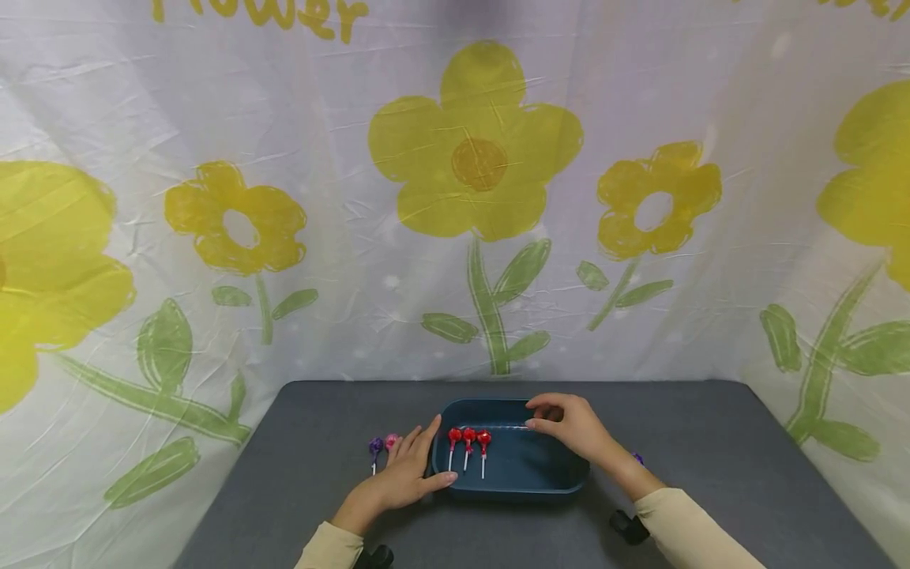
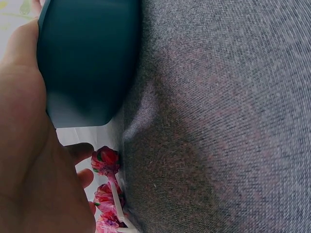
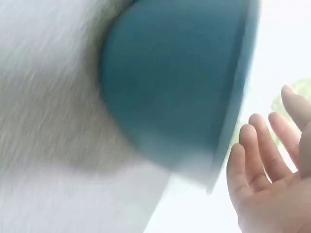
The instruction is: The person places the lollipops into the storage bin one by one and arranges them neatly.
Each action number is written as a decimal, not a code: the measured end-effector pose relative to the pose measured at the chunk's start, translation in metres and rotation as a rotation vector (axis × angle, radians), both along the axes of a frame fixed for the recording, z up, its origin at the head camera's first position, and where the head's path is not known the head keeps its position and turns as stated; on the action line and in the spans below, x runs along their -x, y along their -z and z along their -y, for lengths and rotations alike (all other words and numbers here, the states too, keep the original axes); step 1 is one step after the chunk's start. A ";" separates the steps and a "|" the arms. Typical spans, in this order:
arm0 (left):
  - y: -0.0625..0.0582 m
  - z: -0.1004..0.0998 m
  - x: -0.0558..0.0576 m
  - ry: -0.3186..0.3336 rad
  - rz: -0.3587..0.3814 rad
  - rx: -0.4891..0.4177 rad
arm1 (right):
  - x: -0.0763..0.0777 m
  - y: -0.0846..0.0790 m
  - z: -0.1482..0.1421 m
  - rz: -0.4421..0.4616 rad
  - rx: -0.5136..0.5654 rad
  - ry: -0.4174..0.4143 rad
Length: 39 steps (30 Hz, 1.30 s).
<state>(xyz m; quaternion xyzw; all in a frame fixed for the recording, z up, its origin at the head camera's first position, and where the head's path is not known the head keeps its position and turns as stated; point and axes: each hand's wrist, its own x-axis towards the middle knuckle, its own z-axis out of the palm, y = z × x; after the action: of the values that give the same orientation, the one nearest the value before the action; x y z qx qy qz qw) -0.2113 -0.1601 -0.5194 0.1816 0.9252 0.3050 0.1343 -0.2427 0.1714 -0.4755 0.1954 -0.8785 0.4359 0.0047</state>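
Observation:
Three red lollipops (image 1: 469, 436) lie side by side in the left part of a dark blue-green tray (image 1: 529, 490), sticks toward the front. My left hand (image 1: 407, 472) rests against the tray's left end, fingers extended and thumb at the front-left rim. Over the tray's right part is my right hand (image 1: 572, 427), its fingers loosely bent with nothing between them; the right wrist view also has this hand (image 3: 272, 170) beside the tray wall (image 3: 170, 82). Left of the left hand lie a purple lollipop (image 1: 375, 447) and a pink lollipop (image 1: 391, 441), the latter partly hidden.
Beyond the left fingers, the left wrist view shows several pinkish-red lollipops (image 2: 105, 160) close together. A purple wrapper (image 1: 638, 457) peeks out behind the right wrist. All stand on a grey cloth-covered table (image 1: 341, 411), with a flower-printed curtain (image 1: 355, 316) behind it.

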 end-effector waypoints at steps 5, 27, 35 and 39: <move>-0.001 0.001 -0.001 0.013 -0.014 -0.015 | -0.002 -0.003 -0.029 0.002 -0.014 0.052; -0.004 -0.001 -0.002 -0.003 0.006 0.007 | -0.017 0.026 -0.135 0.051 -0.172 0.182; 0.003 -0.001 0.000 -0.003 0.003 0.004 | -0.020 0.040 -0.148 0.106 -0.198 0.172; 0.000 -0.001 -0.001 0.000 0.009 -0.001 | -0.020 0.044 -0.152 0.124 -0.184 0.175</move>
<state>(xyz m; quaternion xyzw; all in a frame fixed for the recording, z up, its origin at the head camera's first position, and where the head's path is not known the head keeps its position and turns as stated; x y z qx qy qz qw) -0.2103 -0.1595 -0.5196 0.1800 0.9245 0.3061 0.1384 -0.2231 0.3238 -0.5199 0.0902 -0.9271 0.3627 -0.0295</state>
